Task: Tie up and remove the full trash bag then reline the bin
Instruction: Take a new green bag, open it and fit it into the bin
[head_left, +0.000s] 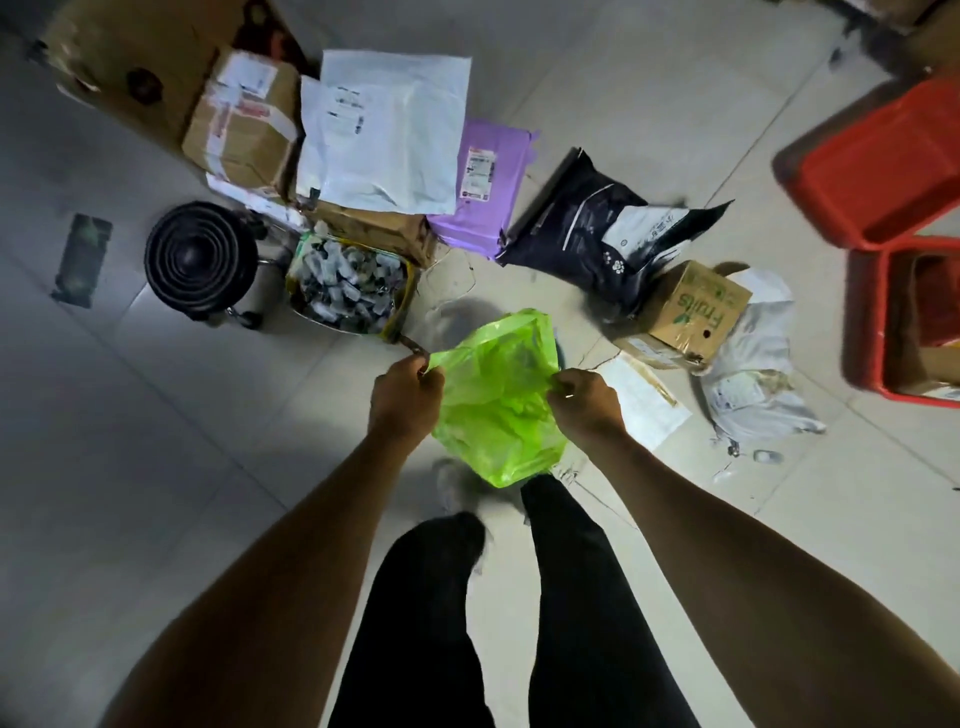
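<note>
I hold the green bag (493, 395) in the air above the floor (182, 415), its mouth spread, probably to open it for relining. My left hand (405, 395) and right hand (587, 402) pinch opposite rim edges, fingers clamped, both arms reaching forward.

Single head-worn view, steeply downward over tiled floor (156, 441), near both outstretched forearms.
</note>
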